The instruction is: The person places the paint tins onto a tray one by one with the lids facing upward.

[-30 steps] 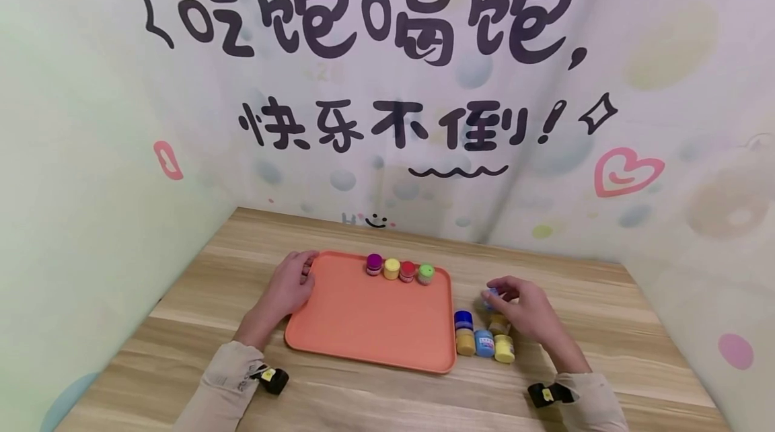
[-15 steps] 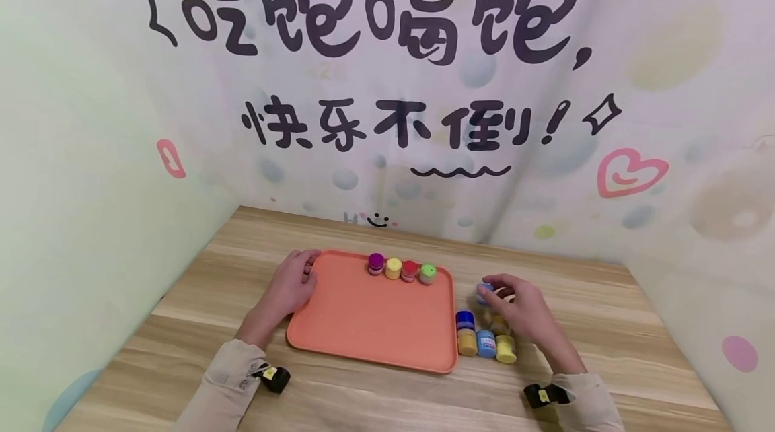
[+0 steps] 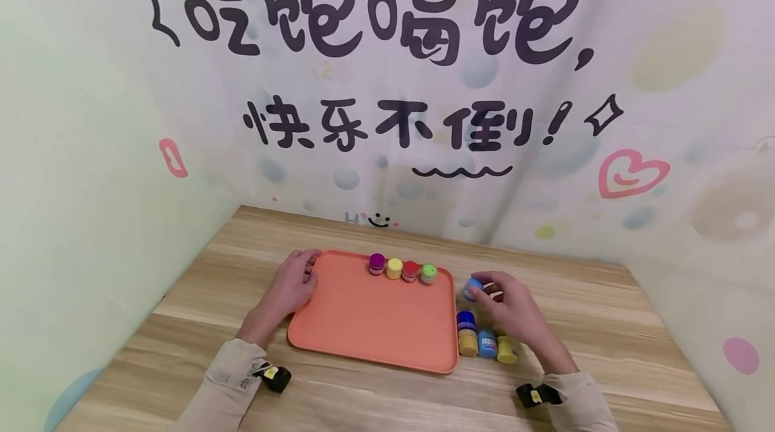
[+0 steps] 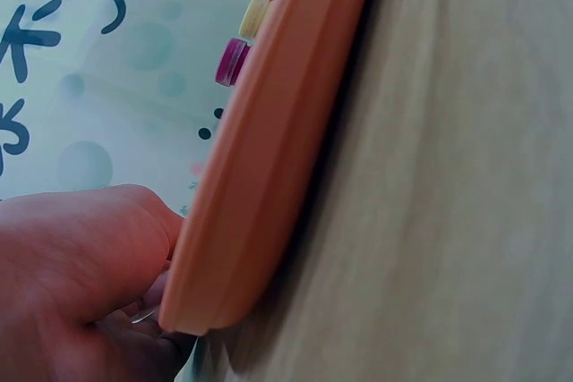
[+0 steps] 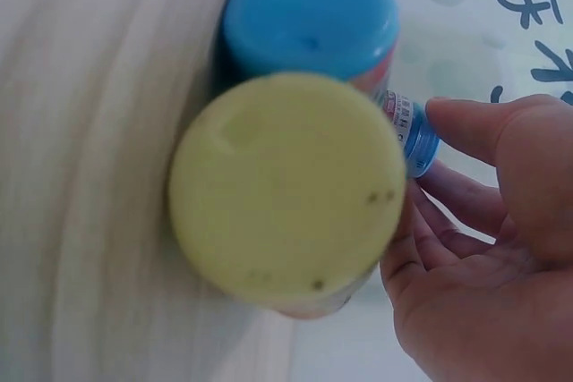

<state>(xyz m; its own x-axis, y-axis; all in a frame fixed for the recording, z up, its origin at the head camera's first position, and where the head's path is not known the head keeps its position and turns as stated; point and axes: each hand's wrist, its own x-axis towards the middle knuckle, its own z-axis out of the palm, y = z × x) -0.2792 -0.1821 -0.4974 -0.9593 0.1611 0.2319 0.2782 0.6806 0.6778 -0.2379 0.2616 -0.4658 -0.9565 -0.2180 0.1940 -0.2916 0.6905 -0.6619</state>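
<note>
My left hand (image 3: 293, 284) grips the left side of an orange tray (image 3: 375, 314) near its far corner, with the fingers partly hidden by the rim in the left wrist view. My right hand (image 3: 511, 304) pinches a small light-blue paint jar (image 3: 472, 289) between thumb and fingers, just off the tray's right edge. Along the tray's far edge stand a purple-lidded jar (image 3: 377, 264), a yellow jar (image 3: 395, 268), a red jar (image 3: 410, 271) and a green jar (image 3: 428, 274), in a row.
Right of the tray cluster a dark-blue-lidded jar (image 3: 465, 320), an ochre jar (image 3: 468, 343), another light-blue jar (image 3: 487, 344) and a yellow-lidded jar (image 5: 286, 190). The wooden table (image 3: 363, 395) meets a printed curtain (image 3: 315, 183) at the back.
My right hand has carried the light-blue jar left toward the tray's right edge. The left hand keeps its place on the tray. A brownish jar seen earlier is now hidden behind the right hand.
</note>
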